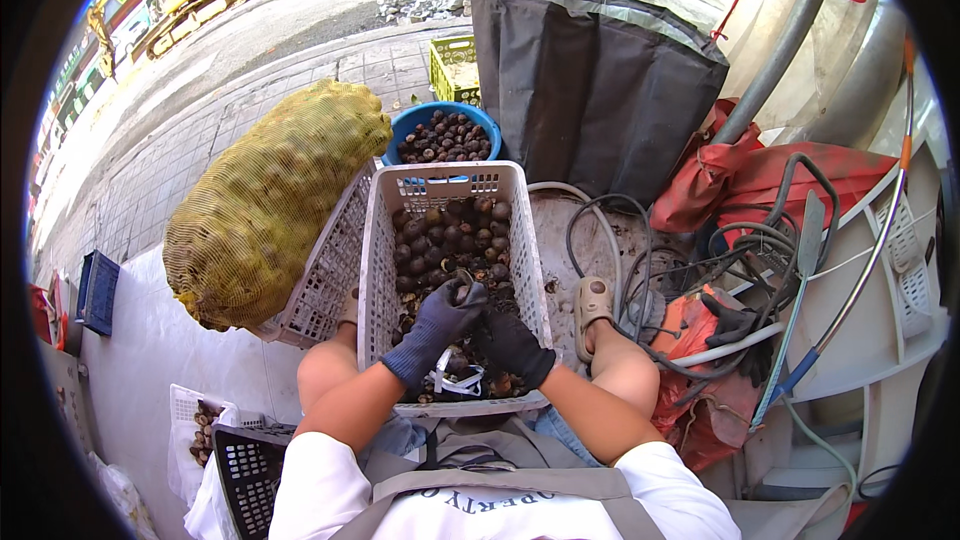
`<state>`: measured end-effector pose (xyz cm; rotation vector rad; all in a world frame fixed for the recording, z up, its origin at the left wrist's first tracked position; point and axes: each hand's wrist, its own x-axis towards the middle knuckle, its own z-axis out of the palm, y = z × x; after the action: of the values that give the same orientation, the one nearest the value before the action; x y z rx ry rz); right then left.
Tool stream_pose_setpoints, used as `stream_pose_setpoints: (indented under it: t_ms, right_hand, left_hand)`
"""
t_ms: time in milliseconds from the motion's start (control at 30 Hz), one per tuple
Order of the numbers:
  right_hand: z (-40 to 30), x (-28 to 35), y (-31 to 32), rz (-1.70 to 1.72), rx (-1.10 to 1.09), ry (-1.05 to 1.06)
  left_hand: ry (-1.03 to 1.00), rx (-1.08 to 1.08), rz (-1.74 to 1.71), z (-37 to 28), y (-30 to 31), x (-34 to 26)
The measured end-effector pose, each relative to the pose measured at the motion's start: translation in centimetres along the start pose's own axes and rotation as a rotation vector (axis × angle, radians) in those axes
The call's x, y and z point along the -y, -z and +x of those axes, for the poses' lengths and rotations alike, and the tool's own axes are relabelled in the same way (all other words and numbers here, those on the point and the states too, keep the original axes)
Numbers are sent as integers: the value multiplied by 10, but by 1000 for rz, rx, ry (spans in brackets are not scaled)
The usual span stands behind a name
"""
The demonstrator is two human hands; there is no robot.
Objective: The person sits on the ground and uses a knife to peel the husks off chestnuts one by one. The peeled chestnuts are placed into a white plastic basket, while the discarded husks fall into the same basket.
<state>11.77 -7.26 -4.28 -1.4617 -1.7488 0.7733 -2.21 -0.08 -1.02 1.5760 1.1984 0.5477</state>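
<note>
My left hand (448, 315), in a dark blue knit glove, is over a pale plastic crate (532, 300). Its fingers are bent around a small round nut or fruit (463, 285), mostly hidden by the glove. Against it sits my right hand (511, 346), in a black glove, fingers curled towards the same piece; what they grip is hidden. Dark brown round nuts or fruits (442, 240), perhaps walnuts in blackened husks, fill the crate's far half. Broken husk pieces (499, 382) and a white plastic strip (459, 382) lie in the near half, below my hands.
A full yellow mesh sack (277, 195) lies across another crate (322, 285) at left. Beyond my crate stands a blue basin (487, 127) of similar nuts. Hoses and cables (637, 255) tangle at right beside a red cloth (810, 172). A black crate (244, 480) is at lower left.
</note>
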Motion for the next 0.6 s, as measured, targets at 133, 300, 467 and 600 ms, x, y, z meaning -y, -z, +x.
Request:
stream_pose_setpoints:
  t_ms: [133,300,467,600]
  right_hand:
    - [1,-3,3,-98,-7,-4]
    - [2,4,10,-136,-22,-50]
    - [3,16,19,-277,32,-108]
    - [2,9,14,-243,13,-68]
  left_hand:
    - [-61,17,-71,11,0,11]
    - [-42,-25,122,12,0,10]
    - [-6,-41,373,5,8,-9]
    - [30,-38,461,2,9,-12]
